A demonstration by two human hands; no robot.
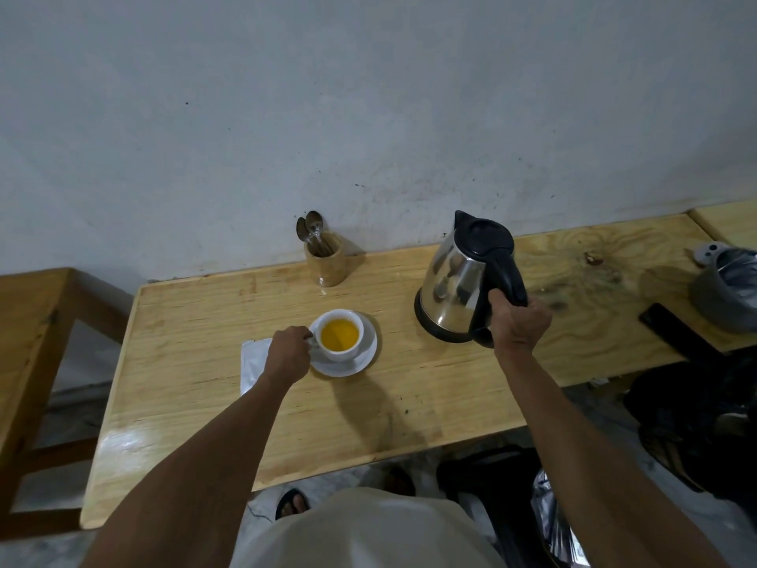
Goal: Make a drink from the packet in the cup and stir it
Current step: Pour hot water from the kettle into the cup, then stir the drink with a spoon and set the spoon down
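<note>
A: Grips? Cup?
B: Left hand pinches the handle of the cup, orange liquid inside, on saucer. Right hand wraps the kettle handle.
A: Stirring next?
B: Likely. Spoons stand upright in holder, behind the cup, between both hands, left slightly nearer.

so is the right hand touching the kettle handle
Touching. The head view shows the right hand wrapped around the black handle of the kettle, fingers closed on it with no gap.
</note>
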